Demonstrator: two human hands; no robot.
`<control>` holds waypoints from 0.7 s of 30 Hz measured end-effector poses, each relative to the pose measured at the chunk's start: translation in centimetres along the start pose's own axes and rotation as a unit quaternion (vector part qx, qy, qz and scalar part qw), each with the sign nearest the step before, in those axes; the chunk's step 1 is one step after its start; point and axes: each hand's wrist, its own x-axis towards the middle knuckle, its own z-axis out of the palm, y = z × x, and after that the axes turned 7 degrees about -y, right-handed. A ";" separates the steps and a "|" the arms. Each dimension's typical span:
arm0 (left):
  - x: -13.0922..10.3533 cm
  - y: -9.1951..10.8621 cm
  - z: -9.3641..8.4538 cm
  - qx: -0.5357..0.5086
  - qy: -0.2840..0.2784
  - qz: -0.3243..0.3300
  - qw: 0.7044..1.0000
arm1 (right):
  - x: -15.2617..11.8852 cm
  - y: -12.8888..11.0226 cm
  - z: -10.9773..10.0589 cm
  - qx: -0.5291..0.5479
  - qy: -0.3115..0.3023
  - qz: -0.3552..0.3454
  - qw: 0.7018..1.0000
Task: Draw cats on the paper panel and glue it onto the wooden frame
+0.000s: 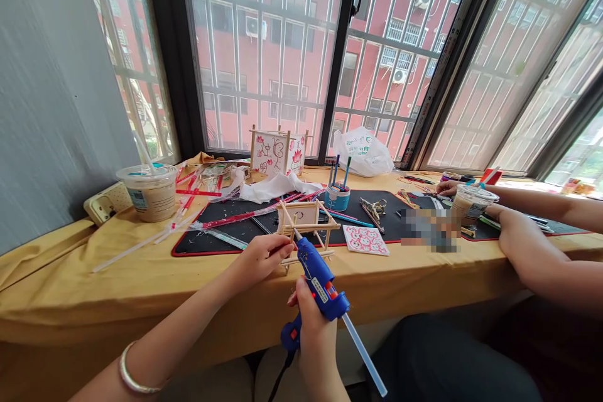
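Note:
My right hand [313, 320] is wrapped round the handle of a blue hot glue gun [320, 276]. A clear glue stick [365, 355] juts from its back end, and a small red light shows near the grip. The nozzle points up at a corner of a small wooden stick frame [325, 226], seemingly touching it; exact contact is hard to see. At that same corner my left hand [264, 257] pinches the frame between thumb and fingers. A panel with a drawn mark [299, 215] sits in the far side of the frame.
Behind stand a finished-looking paper lantern [268, 152], a cup of pens [337, 196] and a plastic bag [362, 152]. A drink cup [148, 195] is at left, a patterned square [366, 240] right of the frame. Another person's arms [532, 245] rest at right beside a second drink cup [471, 204].

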 end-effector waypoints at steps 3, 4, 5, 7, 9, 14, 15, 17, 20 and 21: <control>0.0 -0.1 0.0 -0.001 -0.002 -0.002 1.000 | -0.1 -0.1 0.2 0.011 0.001 -0.002 1.000; 0.0 -0.1 0.0 -0.002 -0.002 -0.003 1.000 | -0.1 0.0 0.2 0.014 0.002 -0.001 1.000; 0.0 -0.1 0.0 -0.004 -0.002 -0.004 1.000 | -0.1 0.0 0.2 0.014 0.005 0.004 1.000; 0.0 -0.1 0.0 -0.010 -0.003 -0.006 1.000 | 0.0 0.2 0.2 0.010 0.012 0.024 1.000; 0.0 -0.1 0.0 -0.014 -0.006 -0.008 1.000 | 0.0 0.2 0.1 0.006 0.014 0.042 0.999; -0.1 -0.2 -0.1 -0.009 -0.009 -0.011 1.000 | -0.3 0.0 0.0 -0.002 0.021 0.048 0.999; -0.1 -0.2 -0.1 -0.006 -0.010 -0.011 1.000 | -0.4 -0.1 0.0 -0.003 0.019 0.052 0.998; -0.1 -0.2 -0.1 -0.001 -0.009 -0.010 1.000 | -0.4 -0.1 0.0 -0.001 0.014 0.054 0.998; -0.1 -0.2 -0.1 0.001 -0.009 -0.008 1.000 | -0.4 0.2 0.0 -0.003 0.013 0.040 0.999; -0.1 -0.2 -0.1 0.000 -0.010 -0.008 1.000 | -0.3 0.3 0.0 -0.005 0.016 0.032 0.999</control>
